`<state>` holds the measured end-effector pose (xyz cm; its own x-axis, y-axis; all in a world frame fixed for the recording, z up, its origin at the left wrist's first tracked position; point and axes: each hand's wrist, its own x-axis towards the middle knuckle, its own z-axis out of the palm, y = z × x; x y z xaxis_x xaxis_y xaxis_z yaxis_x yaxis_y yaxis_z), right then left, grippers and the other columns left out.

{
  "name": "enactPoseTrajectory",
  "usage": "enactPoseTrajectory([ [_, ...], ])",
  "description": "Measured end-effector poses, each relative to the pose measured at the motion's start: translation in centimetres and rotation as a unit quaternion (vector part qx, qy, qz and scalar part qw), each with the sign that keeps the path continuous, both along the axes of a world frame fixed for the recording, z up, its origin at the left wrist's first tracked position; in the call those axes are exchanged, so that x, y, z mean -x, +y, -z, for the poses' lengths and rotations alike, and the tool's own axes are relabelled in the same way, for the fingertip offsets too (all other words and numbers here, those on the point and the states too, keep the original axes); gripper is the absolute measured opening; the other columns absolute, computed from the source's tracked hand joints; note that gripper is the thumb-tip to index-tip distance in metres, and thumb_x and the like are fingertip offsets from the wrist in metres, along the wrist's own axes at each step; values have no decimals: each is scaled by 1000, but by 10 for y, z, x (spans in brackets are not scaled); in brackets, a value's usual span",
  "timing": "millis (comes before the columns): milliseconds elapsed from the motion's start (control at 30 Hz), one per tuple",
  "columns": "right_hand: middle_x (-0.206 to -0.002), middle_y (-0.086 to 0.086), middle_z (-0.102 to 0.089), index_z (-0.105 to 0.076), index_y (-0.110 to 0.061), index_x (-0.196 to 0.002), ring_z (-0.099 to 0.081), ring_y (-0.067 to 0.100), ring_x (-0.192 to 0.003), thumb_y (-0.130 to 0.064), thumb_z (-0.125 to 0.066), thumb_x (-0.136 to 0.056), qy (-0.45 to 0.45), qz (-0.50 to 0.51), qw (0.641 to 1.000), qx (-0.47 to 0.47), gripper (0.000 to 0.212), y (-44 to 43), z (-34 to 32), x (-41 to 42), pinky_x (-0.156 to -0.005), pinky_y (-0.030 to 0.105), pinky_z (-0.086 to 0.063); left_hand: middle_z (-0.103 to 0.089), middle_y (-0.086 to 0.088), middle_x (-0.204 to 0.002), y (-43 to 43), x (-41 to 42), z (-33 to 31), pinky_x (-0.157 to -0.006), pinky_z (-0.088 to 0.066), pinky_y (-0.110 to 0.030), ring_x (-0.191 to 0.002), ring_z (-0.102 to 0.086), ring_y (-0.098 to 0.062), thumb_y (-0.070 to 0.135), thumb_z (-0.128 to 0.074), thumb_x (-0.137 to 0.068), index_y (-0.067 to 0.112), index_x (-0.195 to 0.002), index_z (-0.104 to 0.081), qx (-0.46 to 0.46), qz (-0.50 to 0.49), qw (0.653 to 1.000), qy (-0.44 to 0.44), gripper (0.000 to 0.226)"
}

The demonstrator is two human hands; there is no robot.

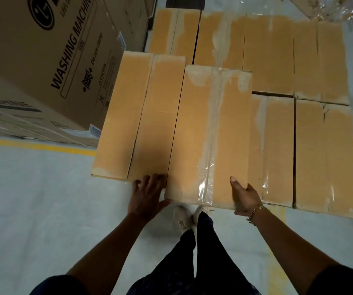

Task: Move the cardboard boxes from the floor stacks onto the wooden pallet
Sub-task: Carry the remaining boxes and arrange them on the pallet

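A long taped cardboard box [209, 135] lies in front of me, its near end over my feet. My left hand [148, 194] is at its near left corner, thumb along the near edge, fingers spread by the seam with the neighbouring box [137, 116]. At the near right corner my right hand [245, 196] grips the box, thumb on top and fingers under the edge. Several more similar boxes [277, 60] lie side by side behind and to the right [324, 154]. The pallet is hidden.
A large washing-machine carton [50, 56] stands close on the left, by a yellow floor line [37, 145]. Grey concrete floor [43, 209] spreads to my left. Crumpled plastic wrap [337, 5] lies at the top right. My legs and shoes [186, 218] are under the box end.
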<state>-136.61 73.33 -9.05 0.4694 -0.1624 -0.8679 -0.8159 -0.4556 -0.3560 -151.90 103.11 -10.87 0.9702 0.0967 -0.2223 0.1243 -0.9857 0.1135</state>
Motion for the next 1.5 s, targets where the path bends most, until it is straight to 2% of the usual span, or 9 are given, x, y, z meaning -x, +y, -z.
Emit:
enactPoseTrajectory([
  [233, -157, 7, -38, -19, -23, -161, -49, 37, -129, -75, -60, -84, -26, -49, 998, 8, 101, 3, 11, -19, -76, 53, -62, -55, -5, -121, 1, -20, -1, -82, -46, -45, -104, -55, -30, 75, -63, -77, 18, -133, -55, -13, -22, 1000, -6, 80],
  [367, -141, 8, -53, -11, -29, -160, -57, 35, -122, -87, -59, -73, -106, -170, 980, 19, 115, -7, 12, -7, -90, 54, -58, -34, -7, -161, 7, -16, 7, -107, -40, -51, -141, -38, -32, 75, -65, -79, 11, -154, -37, 10, 33, 999, -1, 103],
  [433, -149, 1, -52, -8, -32, -158, -57, 31, -128, -91, -65, -63, -152, -248, 956, 27, 126, -21, 15, 3, -100, 52, -53, -19, -8, -169, 8, -12, 11, -118, -30, -51, -151, -28, -32, 69, -66, -82, 10, -161, -24, 15, 52, 998, 15, 107],
  [533, -160, -2, -40, 2, -31, -160, -53, 27, -135, -80, -82, -58, -173, -340, 923, 44, 141, -34, 11, 14, -103, 48, -51, -13, -9, -169, 5, -10, 15, -122, -25, -49, -154, -23, -30, 58, -65, -89, 8, -161, -19, 8, 41, 999, 36, 99],
  [633, -163, 7, -35, 11, -24, -162, -50, 34, -136, -56, -85, -73, -181, -402, 894, 85, 135, -38, 11, 21, -101, 44, -49, -15, -9, -169, 0, -14, 15, -122, -27, -50, -154, -23, -29, 49, -65, -92, 8, -161, -22, 12, 33, 998, 51, 91],
  [833, -150, 13, -52, 9, -26, -162, -59, 41, -123, -48, -82, -80, -203, -404, 884, 115, 124, -38, 16, 16, -95, 46, -53, -24, -10, -167, 0, -20, 8, -120, -31, -50, -151, -31, -31, 42, -69, -92, 8, -159, -31, 1, 37, 997, 68, 84],
  [1133, -147, 16, -53, 11, -24, -161, -60, 42, -120, -45, -81, -82, -210, -414, 878, 119, 124, -33, 19, 3, -94, 45, -52, -48, -14, -153, -2, -33, 5, -107, -47, -49, -137, -51, -34, 30, -83, -82, 3, -148, -48, 4, 33, 997, 68, 78],
  [1333, -143, 18, -58, 10, -23, -162, -61, 43, -119, -40, -81, -83, -198, -426, 875, 118, 122, -37, 19, -1, -96, 44, -52, -48, -15, -153, -2, -35, 1, -103, -49, -48, -138, -51, -34, 29, -81, -84, 2, -147, -48, 4, 31, 997, 67, 76],
  [1500, -125, 20, -68, 8, -24, -162, -65, 42, -110, -36, -82, -83, -199, -430, 872, 118, 121, -41, 21, -7, -90, 42, -54, -48, -16, -153, -1, -38, -1, -99, -51, -48, -136, -52, -36, 28, -80, -85, 2, -146, -48, 2, 37, 997, 74, 74],
])
